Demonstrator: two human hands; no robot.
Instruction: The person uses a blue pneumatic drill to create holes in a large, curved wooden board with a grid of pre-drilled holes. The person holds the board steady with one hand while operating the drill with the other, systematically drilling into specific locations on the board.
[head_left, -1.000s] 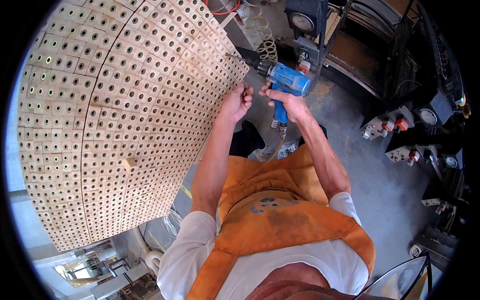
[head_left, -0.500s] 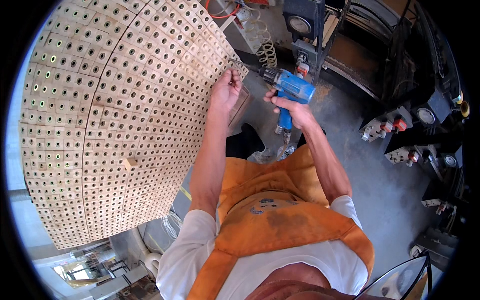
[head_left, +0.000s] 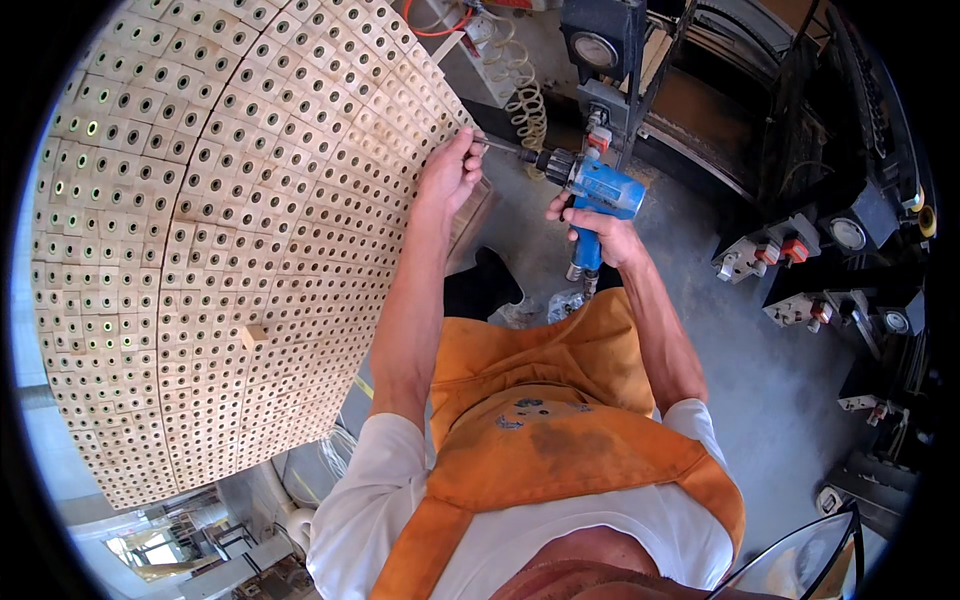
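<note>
A: What does the head view show?

B: A person in orange overalls (head_left: 570,430) stands beside a large panel (head_left: 280,220) of pale wooden blocks, most with a dark-rimmed hole.

A: Where is the drill?

B: The blue drill (head_left: 610,190) is in front of the person, to the right of the panel, its long thin bit (head_left: 505,147) pointing left toward the panel's edge.

A: And the hands?

B: The right hand (head_left: 605,232) is wrapped around the drill's handle. The left hand (head_left: 448,175) is curled, fingertips at the bit's far end; whether they pinch it cannot be told.

A: What else is around?

B: A small block (head_left: 254,337) juts from the panel's face. Beyond the drill are a coiled hose (head_left: 527,105) and a round gauge (head_left: 595,50); dark machinery (head_left: 885,190) stands at far right
</note>
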